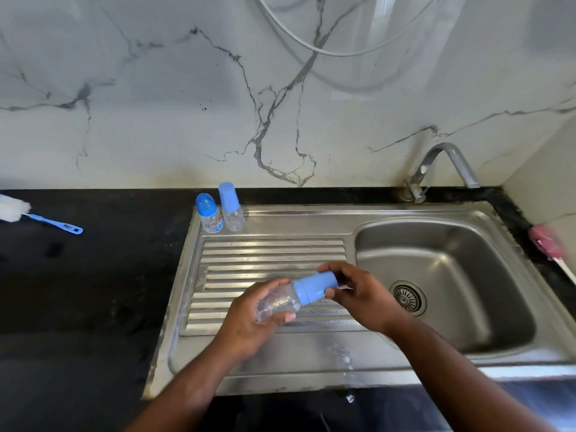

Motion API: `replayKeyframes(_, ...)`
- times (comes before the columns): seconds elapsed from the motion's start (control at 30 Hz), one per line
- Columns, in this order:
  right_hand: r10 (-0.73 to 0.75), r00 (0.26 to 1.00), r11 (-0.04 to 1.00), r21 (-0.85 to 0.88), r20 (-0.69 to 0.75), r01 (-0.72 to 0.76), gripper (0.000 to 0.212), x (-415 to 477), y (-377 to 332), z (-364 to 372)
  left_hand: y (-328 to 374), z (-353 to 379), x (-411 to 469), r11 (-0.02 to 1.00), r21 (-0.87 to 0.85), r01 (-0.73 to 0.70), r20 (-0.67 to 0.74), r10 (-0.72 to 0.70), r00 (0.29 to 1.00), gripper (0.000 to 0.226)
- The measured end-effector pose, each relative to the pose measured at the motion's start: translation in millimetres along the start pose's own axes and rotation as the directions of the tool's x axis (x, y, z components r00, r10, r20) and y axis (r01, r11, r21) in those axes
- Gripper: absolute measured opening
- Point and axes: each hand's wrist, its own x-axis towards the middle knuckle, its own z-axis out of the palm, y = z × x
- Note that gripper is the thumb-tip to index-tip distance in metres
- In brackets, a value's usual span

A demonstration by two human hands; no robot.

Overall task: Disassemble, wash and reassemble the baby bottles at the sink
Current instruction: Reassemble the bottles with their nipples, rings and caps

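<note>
Two hands close together just above the ribbed draining board (268, 254), sharing one baby bottle (277, 302) held on its side. Left hand (249, 319) wrapped round the clear body, fingers and thumb curled about it. Right hand (364, 294) grasping the blue cap (316, 286), thumb and fingertips clasped round its far end; cap seated on the bottle's neck and pointing toward the basin (452, 275). Wet patches (339, 353) on the steel near the front edge. To the right, basin with a round drain strainer (406, 297) in its floor. Black counter (78, 291) to the left of the sink.

Farther back, at the rear left corner of the draining board, two more bottles standing upright and side by side: short bottle (208, 215) with a domed blue cap and a printed label, plain bottle (232, 208) with a taller blue cap. Far left on the counter, bottle brush (37, 215) lying flat, white head, blue handle. Pink item (545, 241) at the right edge, too blurred to identify. Behind the basin, grey tap (442, 166), spout bent over toward the basin. Beyond, marble wall (187, 104) with a pale hose (311, 45) looping across the top.
</note>
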Motion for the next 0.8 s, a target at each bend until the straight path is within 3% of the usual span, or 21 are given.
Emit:
replayKeyframes(0.17,0.030,0.999,0.999,-0.045,0.030,-0.029,0.010,-7.4,-10.0,0.4,5.9,1.8,-8.5,0.981,0.146,-0.131,0.004,0.132,0.991,0.059)
replayKeyframes(0.3,0.126,0.992,0.991,0.036,-0.021,-0.126,0.057,-14.9,-17.1,6.1,12.0,3.9,-7.5,0.950,0.227,-0.213,0.023,0.213,0.977,0.059)
replayKeyframes(0.4,0.160,0.987,0.987,0.028,0.004,-0.160,0.072,-16.8,-19.1,4.0,10.8,5.4,-10.9,0.968,0.164,-0.189,0.051,0.183,0.982,0.058)
replayKeyframes(0.57,0.046,0.997,0.988,0.145,0.063,-0.055,0.042,-18.5,-17.5,0.9,5.6,7.1,-18.9,0.997,-0.030,-0.074,0.002,0.074,0.997,0.062)
replayKeyframes(0.63,0.007,0.997,0.991,0.136,0.081,-0.018,0.042,-20.3,-12.4,1.4,4.8,7.1,-21.3,0.998,-0.038,-0.057,0.002,0.058,0.998,0.060)
replayKeyframes(0.73,0.041,0.997,0.989,0.140,0.071,-0.050,0.028,-21.6,-14.8,2.7,4.2,7.1,-25.0,0.997,-0.024,-0.069,0.013,0.070,0.997,0.059)
replayKeyframes(0.8,0.091,0.994,0.991,0.093,0.057,-0.096,0.033,-21.0,-22.2,5.1,4.0,6.9,-25.9,0.997,-0.005,-0.079,0.017,0.079,0.997,0.059)
